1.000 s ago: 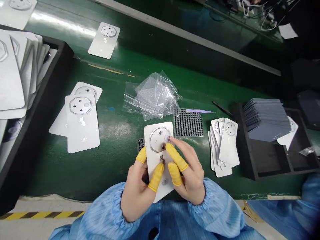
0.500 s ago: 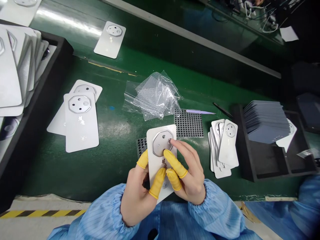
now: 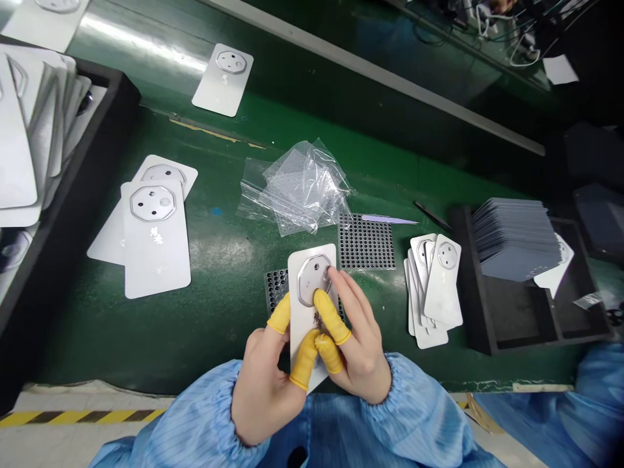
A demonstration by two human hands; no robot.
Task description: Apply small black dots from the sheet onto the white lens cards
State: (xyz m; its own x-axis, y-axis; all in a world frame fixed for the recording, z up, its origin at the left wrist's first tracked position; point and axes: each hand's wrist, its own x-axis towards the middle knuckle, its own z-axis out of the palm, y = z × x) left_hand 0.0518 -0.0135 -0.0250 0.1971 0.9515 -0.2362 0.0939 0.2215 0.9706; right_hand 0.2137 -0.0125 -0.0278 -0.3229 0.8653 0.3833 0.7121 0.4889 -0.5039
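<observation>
A white phone back cover with an octagonal camera ring stands tilted between my hands, above the front of the bench. My left hand grips its left and lower edge, with yellow finger cots on the thumb and a finger. My right hand is closed at the cover's right side. Its yellow-capped index fingertip lies at the ring's lower edge, bare fingers touch the ring's right side, and its capped thumb meets my left thumb. Behind the cover, a black-dotted sheet is partly hidden.
Crumpled clear film lies ahead, beside another dotted sheet with lilac tweezers on it. Loose covers lie left and right. A black tray holds upright grey sheets; a black bin of covers stands left.
The cover has turned slightly, so its face looks narrower. My right hand has shifted a little left with its fingers still on it. The left grip is unchanged.
</observation>
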